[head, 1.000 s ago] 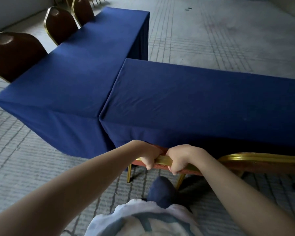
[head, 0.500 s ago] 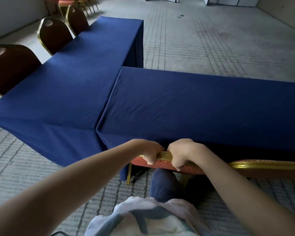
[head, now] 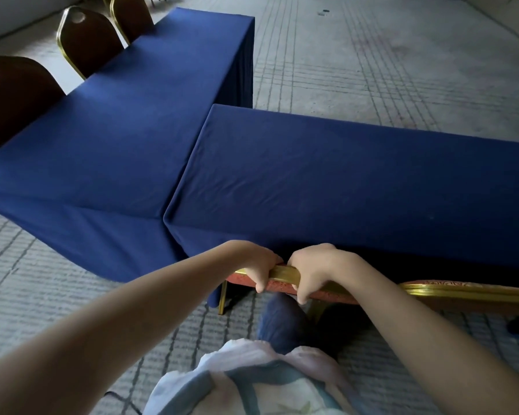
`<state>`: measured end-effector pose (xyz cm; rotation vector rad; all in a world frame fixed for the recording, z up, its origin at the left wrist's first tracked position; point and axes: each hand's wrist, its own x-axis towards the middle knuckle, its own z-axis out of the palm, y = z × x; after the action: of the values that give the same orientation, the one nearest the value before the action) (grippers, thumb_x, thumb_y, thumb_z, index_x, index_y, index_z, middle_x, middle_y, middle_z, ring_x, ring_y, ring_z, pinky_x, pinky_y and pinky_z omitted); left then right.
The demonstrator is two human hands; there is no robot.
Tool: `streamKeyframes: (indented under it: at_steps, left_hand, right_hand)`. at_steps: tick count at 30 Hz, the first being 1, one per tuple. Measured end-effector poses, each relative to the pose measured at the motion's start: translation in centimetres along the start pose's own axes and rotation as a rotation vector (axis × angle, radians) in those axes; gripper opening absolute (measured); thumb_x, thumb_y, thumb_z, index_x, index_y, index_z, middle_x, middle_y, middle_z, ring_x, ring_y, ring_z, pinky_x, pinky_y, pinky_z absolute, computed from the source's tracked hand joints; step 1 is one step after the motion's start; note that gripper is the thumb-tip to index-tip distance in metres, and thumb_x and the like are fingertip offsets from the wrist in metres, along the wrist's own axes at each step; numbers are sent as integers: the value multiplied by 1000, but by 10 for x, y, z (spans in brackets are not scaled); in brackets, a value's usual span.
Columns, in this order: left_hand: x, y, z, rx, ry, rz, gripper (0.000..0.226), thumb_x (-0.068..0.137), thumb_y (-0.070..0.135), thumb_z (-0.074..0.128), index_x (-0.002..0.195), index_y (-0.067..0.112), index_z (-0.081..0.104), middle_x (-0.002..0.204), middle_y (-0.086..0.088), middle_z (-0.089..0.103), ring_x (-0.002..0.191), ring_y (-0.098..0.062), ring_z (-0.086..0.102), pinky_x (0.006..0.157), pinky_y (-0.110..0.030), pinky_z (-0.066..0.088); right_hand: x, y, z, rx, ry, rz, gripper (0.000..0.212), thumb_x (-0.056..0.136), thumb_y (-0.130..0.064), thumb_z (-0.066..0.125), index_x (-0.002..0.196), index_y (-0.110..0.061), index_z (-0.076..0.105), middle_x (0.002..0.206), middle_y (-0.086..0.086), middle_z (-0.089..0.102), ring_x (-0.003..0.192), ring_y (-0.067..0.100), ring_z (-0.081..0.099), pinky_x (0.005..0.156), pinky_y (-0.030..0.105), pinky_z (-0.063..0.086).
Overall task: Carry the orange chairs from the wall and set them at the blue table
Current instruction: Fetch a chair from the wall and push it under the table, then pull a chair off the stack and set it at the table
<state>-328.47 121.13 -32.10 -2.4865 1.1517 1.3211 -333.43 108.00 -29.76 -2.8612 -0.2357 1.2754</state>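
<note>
Hardly anything has moved over the last second: both hands keep their hold and the chair back stays at the near edge of the blue desk (head: 342,181), while the view has only tipped slightly. The left hand (head: 259,265) and right hand (head: 312,271) sit side by side, almost touching, on the gold top rail of the orange chair (head: 283,274). The grip looks chosen for control, since holding the highest point of the back lets the person steer and slide the chair without stooping. The fingers (head: 301,295) of each hand curl over the rail from above and clamp down on its near face, with the fingertips hanging over the orange fabric. The thumbs are hidden behind the rail. The chair stands on the floor just right of the desk's near left corner, its seat out of sight under the hanging cloth and one gold leg (head: 222,298) showing beside the drape. It seems to be pushed in about as far as it will go, so this looks like the final squaring-up. A second chair back (head: 468,292) lines up along the same edge to the right, and more chairs (head: 87,40) stand along the far side of the adjoining desk (head: 117,130) — likely the spacing being matched.
</note>
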Motion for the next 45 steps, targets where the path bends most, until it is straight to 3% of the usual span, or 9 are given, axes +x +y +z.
streamKeyframes:
  at_steps: [4,10,17,21,24,29,36,40,45]
  left_hand:
    - [-1,-2,3,-79,37,-1,65,78,27,74,137,24,44,124,-1,56,104,-21,54,84,-34,41]
    - [-14,-1,3,-178,117,-13,66,77,43,74,136,24,49,128,5,54,116,-21,53,97,-38,43]
    - [-45,6,7,-455,252,-30,47,86,22,58,132,29,55,131,10,54,121,-14,49,103,-33,39]
    - [-54,23,34,-726,541,-98,48,90,12,57,137,18,50,135,1,54,121,-15,53,100,-27,45]
    - [-69,40,57,-806,800,-202,44,88,15,61,132,19,54,129,5,57,116,-12,56,95,-18,42]
    - [-107,42,104,-941,840,-273,42,84,13,65,126,16,59,123,0,59,113,-16,58,96,-29,48]
    - [-182,13,163,-956,908,-499,35,84,15,63,119,15,59,116,-6,61,105,-20,59,97,-39,48]
    - [-234,-28,203,-901,984,-764,52,84,30,58,134,17,50,134,-3,54,118,-20,54,98,-34,45]
    - [-310,-88,251,-917,1039,-913,53,88,29,54,140,17,45,144,-2,46,129,-18,46,101,-31,40]
  right_hand:
    - [-10,14,-6,341,-4,-60,46,65,-54,76,103,-28,69,94,-8,72,84,11,69,81,37,58]
    - [-20,26,16,732,263,-6,25,93,-41,50,98,-30,71,99,-12,68,96,10,62,89,35,50]
    - [-35,17,47,670,511,-4,25,96,-35,45,101,-27,68,99,-10,66,92,9,60,81,32,50]
    - [-46,9,56,652,509,-24,30,97,-37,46,120,-24,60,117,-9,61,106,13,58,86,31,48]
    - [-52,-2,60,629,602,-72,30,93,-35,52,120,-25,59,123,-7,59,110,15,57,91,34,48]
    - [-63,-39,67,612,769,-195,30,89,-22,56,119,-21,62,123,1,59,111,22,57,94,37,47]
    - [-63,-137,59,475,644,-441,33,89,-20,60,122,-19,61,129,2,54,121,21,50,95,28,37]
    - [-46,-207,49,408,593,-532,38,89,-22,60,127,-18,56,138,4,46,126,23,45,101,34,37]
    - [-25,-320,34,375,535,-625,44,92,-29,56,134,-24,47,146,-5,36,129,19,40,90,33,42]
